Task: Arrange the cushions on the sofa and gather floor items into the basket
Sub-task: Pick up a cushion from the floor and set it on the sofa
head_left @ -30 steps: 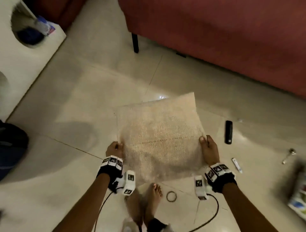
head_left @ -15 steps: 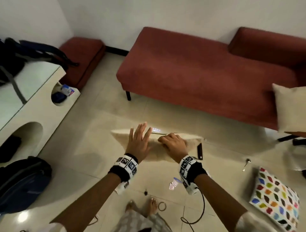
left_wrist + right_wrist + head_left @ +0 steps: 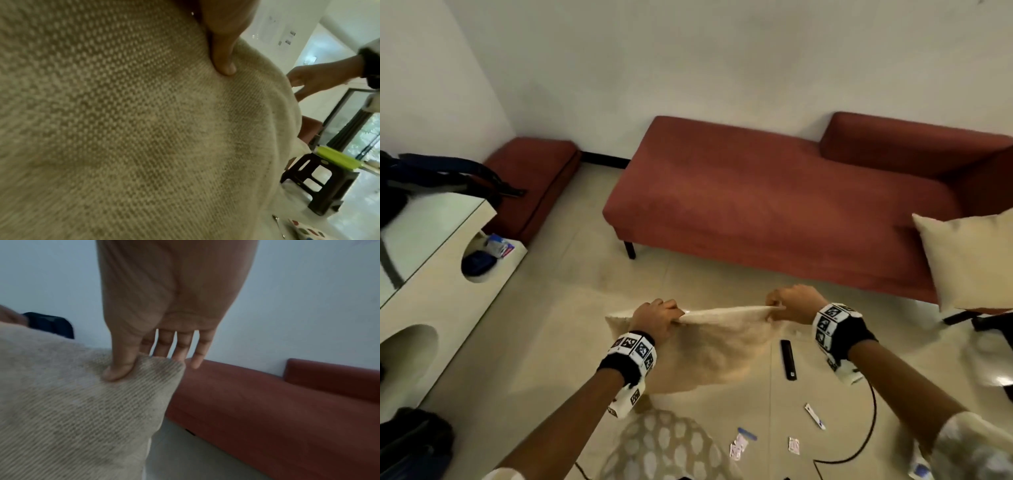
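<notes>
A beige knitted cushion (image 3: 715, 339) hangs in the air over the floor, held by its top edge. My left hand (image 3: 659, 317) grips the edge near its left corner, thumb (image 3: 223, 65) pressed into the fabric (image 3: 123, 129). My right hand (image 3: 789, 305) pinches the right corner (image 3: 160, 369) between thumb and fingers. The red sofa (image 3: 774, 205) stands just beyond, its seat bare. A cream cushion (image 3: 972, 260) leans at the sofa's right end. A black remote (image 3: 788, 359) lies on the tiles under the held cushion's right side.
Small packets (image 3: 739, 445) and a white stick (image 3: 814, 415) lie on the floor near my feet, with a black cable (image 3: 866, 431). A white table (image 3: 431, 274) with bags stands left, a red stool (image 3: 534, 178) behind it. A black step stool (image 3: 320, 180) stands right.
The cushion has come up off the floor. Both hands, which lay on top of it half a second ago, now grip its top edge wider apart. My head has tilted up toward the sofa.
</notes>
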`<move>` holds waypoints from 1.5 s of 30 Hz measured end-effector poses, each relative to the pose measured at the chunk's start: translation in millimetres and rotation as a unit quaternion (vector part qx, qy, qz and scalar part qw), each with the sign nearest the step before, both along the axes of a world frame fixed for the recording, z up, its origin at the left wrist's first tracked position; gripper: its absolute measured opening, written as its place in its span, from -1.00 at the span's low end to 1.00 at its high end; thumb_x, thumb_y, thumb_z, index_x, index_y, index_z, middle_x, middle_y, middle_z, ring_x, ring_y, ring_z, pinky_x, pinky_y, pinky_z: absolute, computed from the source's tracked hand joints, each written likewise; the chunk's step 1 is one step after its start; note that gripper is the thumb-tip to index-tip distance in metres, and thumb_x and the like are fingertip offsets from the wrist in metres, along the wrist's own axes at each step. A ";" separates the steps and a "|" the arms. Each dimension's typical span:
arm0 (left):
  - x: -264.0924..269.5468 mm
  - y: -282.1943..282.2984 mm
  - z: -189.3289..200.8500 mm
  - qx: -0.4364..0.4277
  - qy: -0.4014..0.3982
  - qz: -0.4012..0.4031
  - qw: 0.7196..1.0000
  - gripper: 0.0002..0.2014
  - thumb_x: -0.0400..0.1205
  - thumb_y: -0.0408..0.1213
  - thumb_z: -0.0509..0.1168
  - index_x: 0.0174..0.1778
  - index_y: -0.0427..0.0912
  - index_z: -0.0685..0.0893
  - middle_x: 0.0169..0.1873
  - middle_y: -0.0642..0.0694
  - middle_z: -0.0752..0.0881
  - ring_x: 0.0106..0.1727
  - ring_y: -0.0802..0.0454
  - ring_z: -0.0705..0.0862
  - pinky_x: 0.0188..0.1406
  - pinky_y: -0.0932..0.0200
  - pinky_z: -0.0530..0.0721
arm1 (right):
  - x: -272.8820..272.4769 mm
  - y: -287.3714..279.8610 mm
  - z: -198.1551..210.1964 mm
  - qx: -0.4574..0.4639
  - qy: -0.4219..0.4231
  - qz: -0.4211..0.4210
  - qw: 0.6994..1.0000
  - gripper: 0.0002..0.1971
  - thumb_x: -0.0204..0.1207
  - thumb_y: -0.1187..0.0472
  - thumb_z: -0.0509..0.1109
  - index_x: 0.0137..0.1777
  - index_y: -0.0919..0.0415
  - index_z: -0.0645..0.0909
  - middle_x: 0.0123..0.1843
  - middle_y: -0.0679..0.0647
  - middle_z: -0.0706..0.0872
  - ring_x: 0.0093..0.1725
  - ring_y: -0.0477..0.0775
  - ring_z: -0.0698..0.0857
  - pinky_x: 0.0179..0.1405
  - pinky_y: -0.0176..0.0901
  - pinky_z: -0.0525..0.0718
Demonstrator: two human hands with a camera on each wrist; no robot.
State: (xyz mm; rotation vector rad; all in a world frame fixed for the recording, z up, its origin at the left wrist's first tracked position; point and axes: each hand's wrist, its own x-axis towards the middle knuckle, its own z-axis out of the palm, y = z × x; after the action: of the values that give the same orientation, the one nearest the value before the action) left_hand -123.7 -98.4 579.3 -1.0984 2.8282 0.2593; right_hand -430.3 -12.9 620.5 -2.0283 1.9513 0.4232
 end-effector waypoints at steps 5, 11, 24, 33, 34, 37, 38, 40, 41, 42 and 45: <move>-9.2 -116.3 4.3 -0.023 0.046 0.020 0.998 -0.86 0.29 -0.14 0.32 -0.35 0.10 0.79 -0.42 0.09 0.78 -0.45 -0.02 0.75 -0.53 0.18 0.68 | -57.0 -76.9 -6.6 -0.105 -0.052 -0.188 0.975 -0.81 0.52 -0.06 0.32 -0.15 0.04 0.61 -0.06 0.07 0.78 -0.02 0.18 0.73 -0.21 -0.17 0.44; -44.7 -277.6 40.1 0.019 0.114 -0.037 0.993 -0.56 0.43 0.03 0.04 -0.15 -0.03 0.82 -0.27 -0.06 0.79 -0.32 -0.10 0.75 -0.34 0.08 0.62 | -70.2 -197.4 -6.3 -0.129 -0.378 -0.306 0.864 -0.32 0.36 0.17 0.55 0.45 0.17 0.34 0.30 -0.02 0.37 0.25 -0.02 0.50 0.25 -0.06 0.57; -250.5 -534.1 100.3 0.019 0.160 -0.058 0.985 -0.29 0.43 0.10 -0.27 0.23 0.01 0.67 0.14 0.01 0.71 0.16 -0.06 0.63 0.14 0.05 0.41 | -200.7 -446.1 20.7 -0.400 -0.511 -0.431 0.627 -0.63 0.53 0.01 0.34 0.23 0.23 0.57 0.17 -0.01 0.65 0.19 -0.03 0.60 0.25 -0.15 0.53; -405.5 -726.1 80.3 0.023 0.184 0.025 0.982 -0.71 0.66 -0.27 0.18 0.23 -0.02 0.69 0.14 -0.02 0.73 0.20 -0.06 0.65 0.28 0.04 0.36 | -325.7 -623.7 -16.2 -0.262 -0.610 -0.482 0.572 -0.66 0.46 -0.01 0.41 0.16 0.14 0.60 0.19 0.15 0.72 0.13 0.09 0.71 0.05 -0.14 0.66; -420.3 -747.6 79.4 0.013 0.192 0.043 0.980 -0.71 0.65 -0.25 0.19 0.24 -0.02 0.69 0.14 -0.02 0.74 0.20 -0.05 0.65 0.33 0.03 0.34 | -339.6 -651.9 -13.4 -0.271 -0.613 -0.482 0.564 -0.71 0.53 0.06 0.36 0.18 0.16 0.59 0.14 0.11 0.72 0.08 0.02 0.71 0.02 -0.19 0.65; -449.9 -804.4 71.4 0.004 0.223 0.105 0.969 -0.72 0.64 -0.14 0.22 0.23 -0.03 0.69 0.14 -0.04 0.76 0.21 -0.07 0.66 0.39 -0.01 0.30 | -371.5 -728.1 -11.0 -0.283 -0.600 -0.478 0.576 -0.63 0.56 0.07 0.32 0.30 0.22 0.56 0.16 0.11 0.71 0.15 0.07 0.70 0.22 -0.03 0.64; -457.1 -823.5 66.2 0.004 0.227 0.124 0.966 -0.72 0.64 -0.11 0.23 0.22 -0.02 0.70 0.13 -0.05 0.77 0.21 -0.07 0.67 0.41 -0.03 0.30 | -381.4 -751.4 -15.0 -0.280 -0.592 -0.471 0.591 -0.61 0.56 0.06 0.32 0.32 0.23 0.55 0.20 0.14 0.70 0.22 0.14 0.68 0.32 0.05 0.61; -470.1 -861.9 47.0 0.017 0.243 0.165 0.956 -0.70 0.61 -0.10 0.28 0.24 -0.04 0.68 0.17 -0.09 0.75 0.26 -0.10 0.65 0.46 -0.10 0.32 | -403.7 -794.0 -32.0 -0.261 -0.577 -0.454 0.627 -0.59 0.56 0.06 0.32 0.35 0.23 0.53 0.25 0.17 0.69 0.31 0.19 0.64 0.41 0.12 0.55; -475.8 -879.3 33.1 0.019 0.261 0.188 0.947 -0.64 0.57 -0.11 0.33 0.28 -0.09 0.65 0.24 -0.14 0.71 0.33 -0.13 0.62 0.48 -0.14 0.36 | -413.0 -813.2 -39.4 -0.249 -0.570 -0.452 0.640 -0.59 0.57 0.07 0.32 0.35 0.25 0.53 0.25 0.18 0.68 0.31 0.21 0.64 0.40 0.11 0.56; -478.1 -888.8 21.2 0.011 0.281 0.221 0.934 -0.55 0.54 -0.12 0.38 0.34 -0.16 0.59 0.34 -0.21 0.63 0.41 -0.18 0.55 0.50 -0.18 0.40 | -420.9 -826.7 -46.4 -0.246 -0.564 -0.454 0.644 -0.61 0.57 0.09 0.32 0.33 0.28 0.54 0.24 0.21 0.69 0.30 0.23 0.64 0.38 0.10 0.57; -476.5 -908.5 -21.5 0.019 0.364 0.391 0.845 -0.31 0.53 -0.13 0.39 0.52 -0.33 0.32 0.52 -0.38 0.35 0.56 -0.29 0.32 0.54 -0.22 0.38 | -440.2 -858.1 -61.5 -0.248 -0.560 -0.480 0.629 -0.60 0.55 0.05 0.34 0.28 0.29 0.57 0.25 0.28 0.70 0.26 0.25 0.67 0.35 0.15 0.60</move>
State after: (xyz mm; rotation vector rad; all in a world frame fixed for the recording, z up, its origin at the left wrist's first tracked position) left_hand -600.1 -1006.9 557.8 -2.5507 2.6475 0.9628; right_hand -870.5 -871.1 559.0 -0.6077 1.8453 -1.3881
